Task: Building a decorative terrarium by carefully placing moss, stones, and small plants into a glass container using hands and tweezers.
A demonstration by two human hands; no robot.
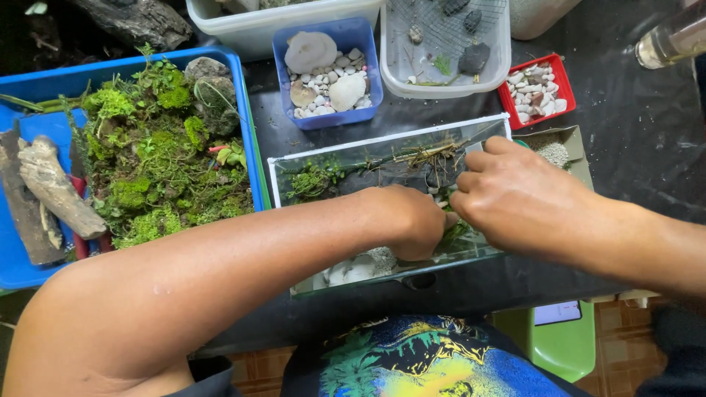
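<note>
Narrow glass tank (279, 176), 2 hands inside

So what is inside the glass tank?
Inside the glass tank: green moss, a rooty twig, pale stones. The left hand and right hand cover the middle, hiding whatever they grip.

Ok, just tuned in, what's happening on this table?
A person has both hands inside a small glass tank. The left hand and right hand meet over green plants near its right end; what the fingers grip is hidden. Moss and thin roots already lie in the tank, with pale stones at its near side. Beside it sit a blue tray of moss and driftwood, a blue tub of shells and a red tub of pebbles.
</note>
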